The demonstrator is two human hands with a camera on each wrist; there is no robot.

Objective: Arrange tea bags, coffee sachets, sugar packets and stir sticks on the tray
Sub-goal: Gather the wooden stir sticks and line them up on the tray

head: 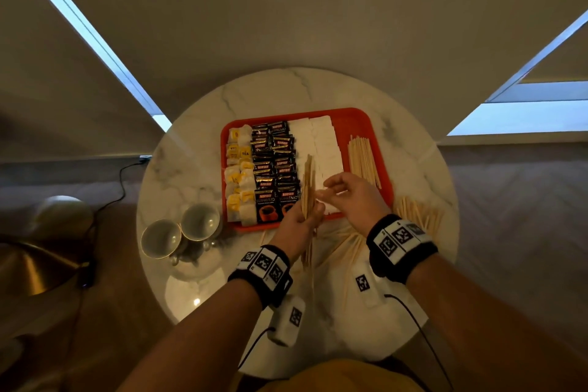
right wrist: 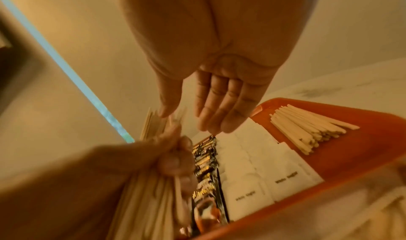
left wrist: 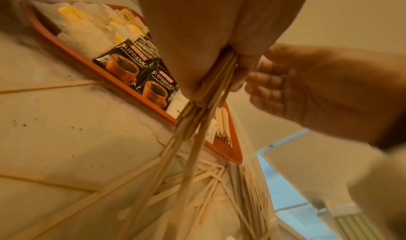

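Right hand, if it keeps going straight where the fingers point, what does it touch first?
Probably the bundle of wooden stir sticks gripped upright by the left hand; the open right hand points leftward at it, though depth is unclear.

Coffee sachets point(left wrist: 140, 68), black, on the tray point(left wrist: 72, 52): "KOPIKO" in a red band, "SUPREMO" beneath; a smaller line under that is too fine to read. Same 2 words legible on the sachets in the head view.

Tea bags point(head: 239, 154): yellow tags, 1 reads "TEA".

Sugar packets point(right wrist: 283, 177), white: small dark print, appears to read "White Sugar", blurred.

Wristbands point(head: 401, 236): black-and-white square marker codes, no letters.
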